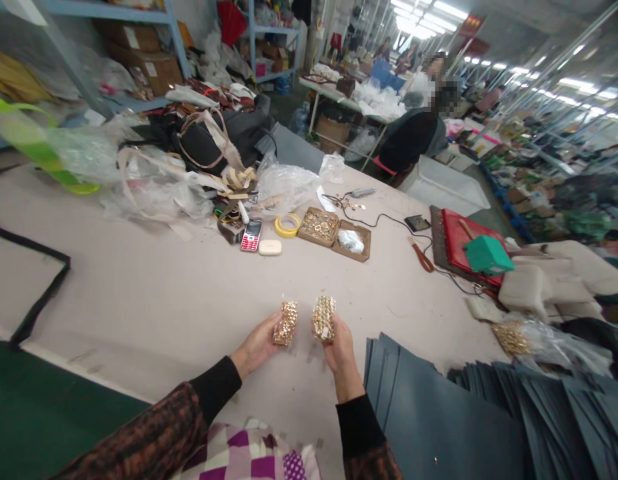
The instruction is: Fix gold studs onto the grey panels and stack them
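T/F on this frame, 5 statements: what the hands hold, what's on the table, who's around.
1. Each hand holds a small clear packet of gold metal parts. True: left hand holds the left packet, right hand holds the right packet.
2. The red phone lies by the right hand. False: it lies further up the table, beside the yellow tape roll.
3. Dark grey sheets are stacked to the person's right. True.
4. The two small cardboard boxes are shut. False: both are open, one showing gold parts.
5. Another person sits at the far end. True.
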### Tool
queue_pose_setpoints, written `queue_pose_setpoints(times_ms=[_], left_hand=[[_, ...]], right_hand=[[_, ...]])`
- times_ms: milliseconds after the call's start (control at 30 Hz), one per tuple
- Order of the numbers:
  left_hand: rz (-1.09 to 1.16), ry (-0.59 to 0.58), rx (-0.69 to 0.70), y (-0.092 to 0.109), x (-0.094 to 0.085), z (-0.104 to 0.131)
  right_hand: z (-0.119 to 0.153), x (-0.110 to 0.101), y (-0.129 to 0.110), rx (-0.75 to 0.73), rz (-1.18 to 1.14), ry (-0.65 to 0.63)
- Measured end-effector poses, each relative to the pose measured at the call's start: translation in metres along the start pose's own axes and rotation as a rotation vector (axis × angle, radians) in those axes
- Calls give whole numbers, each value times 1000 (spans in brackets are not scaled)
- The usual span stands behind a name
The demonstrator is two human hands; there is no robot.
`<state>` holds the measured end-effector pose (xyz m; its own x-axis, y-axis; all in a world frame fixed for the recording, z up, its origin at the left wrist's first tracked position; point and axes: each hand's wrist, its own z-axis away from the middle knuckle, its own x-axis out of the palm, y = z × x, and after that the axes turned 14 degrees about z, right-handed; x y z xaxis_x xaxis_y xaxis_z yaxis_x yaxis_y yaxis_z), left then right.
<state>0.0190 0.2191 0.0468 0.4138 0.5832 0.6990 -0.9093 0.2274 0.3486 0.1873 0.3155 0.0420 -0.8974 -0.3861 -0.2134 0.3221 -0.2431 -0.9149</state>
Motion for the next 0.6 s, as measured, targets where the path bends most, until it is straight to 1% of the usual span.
queue_pose_setpoints(times_ms=[67,133,267,367,433,467,500,600], left_hand=[[38,0,-37,0,4,1],[54,-6,-53,-2,9,3],[75,1,-3,-11,18,4],[77,48,33,-19,15,1],[74,76,25,-23,9,0],[28,74,29,-24,7,0],[-89,57,61,-25,4,0],[-645,-12,259,-24,-1,-1]], right_hand=[[10,15,-9,0,-63,-24],[18,30,-14,-25,-60,-9],[29,58,-11,-81,78,104],[30,72,-2,-112,146,215],[30,75,5,-86,118,246],[31,75,9,-58,78,229],[32,74,12,-23,21,193],[37,72,22,84,-219,57]])
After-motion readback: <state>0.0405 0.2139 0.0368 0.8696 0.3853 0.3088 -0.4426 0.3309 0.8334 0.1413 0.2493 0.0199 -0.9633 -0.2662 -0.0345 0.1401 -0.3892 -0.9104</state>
